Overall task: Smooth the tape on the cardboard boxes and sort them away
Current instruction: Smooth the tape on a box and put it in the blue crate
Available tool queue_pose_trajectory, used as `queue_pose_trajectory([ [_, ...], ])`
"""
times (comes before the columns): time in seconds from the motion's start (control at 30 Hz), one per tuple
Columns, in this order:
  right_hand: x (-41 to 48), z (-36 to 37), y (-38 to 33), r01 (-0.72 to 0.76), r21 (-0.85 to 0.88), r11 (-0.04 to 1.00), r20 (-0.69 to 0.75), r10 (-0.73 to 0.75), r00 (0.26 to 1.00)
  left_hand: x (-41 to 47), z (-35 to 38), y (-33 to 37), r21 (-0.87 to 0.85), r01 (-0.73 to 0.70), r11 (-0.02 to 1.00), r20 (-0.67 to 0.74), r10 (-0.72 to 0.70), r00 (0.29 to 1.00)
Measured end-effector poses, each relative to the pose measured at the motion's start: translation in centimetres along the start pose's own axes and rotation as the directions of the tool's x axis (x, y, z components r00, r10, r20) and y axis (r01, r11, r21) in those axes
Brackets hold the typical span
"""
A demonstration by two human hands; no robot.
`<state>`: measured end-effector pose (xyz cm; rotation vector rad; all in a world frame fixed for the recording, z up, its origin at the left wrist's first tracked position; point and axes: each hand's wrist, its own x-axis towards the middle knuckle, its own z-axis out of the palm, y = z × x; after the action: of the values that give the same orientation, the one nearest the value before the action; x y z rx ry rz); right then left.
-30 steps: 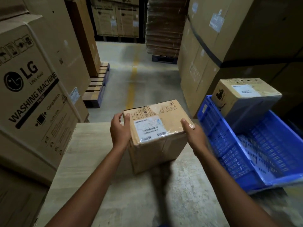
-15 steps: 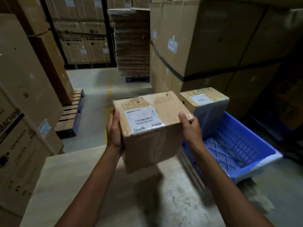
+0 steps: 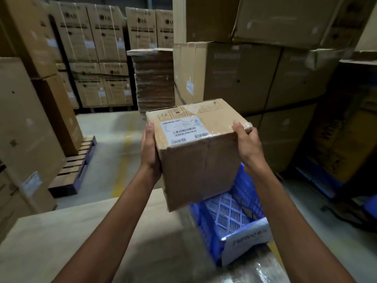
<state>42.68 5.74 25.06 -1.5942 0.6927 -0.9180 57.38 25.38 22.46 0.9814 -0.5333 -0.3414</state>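
Note:
I hold a brown cardboard box [image 3: 201,158] in the air between both hands. It has a white barcode label and clear tape on its top face. My left hand [image 3: 150,149] presses flat against its left side. My right hand [image 3: 246,144] grips its right top edge, fingers over the taped corner. The box hangs above the near end of a blue plastic crate [image 3: 234,217], which sits to the right of the pale work table [image 3: 81,242]. The box that stood in the crate before is hidden behind the held one.
Large stacked cartons [image 3: 240,78] wall off the right and back. Tall cartons [image 3: 30,119] stand at the left beside a wooden pallet [image 3: 75,170]. A wrapped stack of flat cardboard [image 3: 155,78] stands behind. A yellow floor line [image 3: 122,164] runs down the aisle.
Both hands have lifted the box off the table and carried it up and to the right, over the blue crate. My view has swung right and upward.

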Motion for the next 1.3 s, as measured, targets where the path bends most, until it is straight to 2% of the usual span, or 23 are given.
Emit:
queue_pose_trajectory([
  [0.17,3.8,-6.1,-0.2,0.021,0.006,1.000,-0.060,-0.021,0.998,0.2,6.3,-2.7,0.157,-0.012,0.987,0.009,0.011,1.000],
  [0.33,6.7,-9.7,1.9,-0.075,0.023,0.997,-0.024,0.075,0.997,0.4,9.9,-5.7,0.307,0.076,0.949,0.003,-0.081,0.997],
  [0.47,8.6,-10.8,5.6,-0.261,0.204,0.943,0.094,0.247,0.965,1.4,10.5,-8.0,0.391,0.168,0.905,-0.024,-0.173,0.985],
  [0.53,9.8,-10.6,8.3,-0.346,0.242,0.907,0.126,0.324,0.938,1.9,10.4,-9.2,0.419,0.204,0.885,-0.054,-0.200,0.978],
  [0.63,11.4,-9.8,12.5,-0.368,0.285,0.885,0.085,0.359,0.929,2.4,10.0,-10.8,0.487,0.263,0.833,-0.090,-0.252,0.964],
  [0.73,10.9,-9.2,13.8,-0.377,0.251,0.892,0.026,0.383,0.923,2.8,9.3,-12.5,0.491,0.310,0.815,-0.121,-0.288,0.950],
  [0.9,11.0,-8.5,17.2,-0.428,0.225,0.875,0.034,0.432,0.901,2.2,8.7,-14.8,0.517,0.298,0.803,-0.094,-0.292,0.952],
  [1.07,10.6,-7.8,20.7,-0.346,0.075,0.935,0.027,0.345,0.938,1.3,8.3,-16.2,0.533,0.320,0.783,-0.117,-0.306,0.945],
  [1.17,9.7,-7.5,21.9,-0.250,-0.081,0.965,0.101,0.257,0.961,1.0,7.9,-17.0,0.601,0.303,0.740,-0.110,-0.299,0.948],
  [1.23,9.4,-7.2,22.6,-0.151,-0.265,0.952,0.168,0.199,0.965,0.8,7.5,-17.5,0.692,0.268,0.670,-0.076,-0.302,0.950],
  [1.3,9.1,-7.1,22.5,-0.011,-0.516,0.856,0.192,0.129,0.973,0.5,7.7,-17.7,0.842,0.175,0.511,-0.024,-0.288,0.957],
])
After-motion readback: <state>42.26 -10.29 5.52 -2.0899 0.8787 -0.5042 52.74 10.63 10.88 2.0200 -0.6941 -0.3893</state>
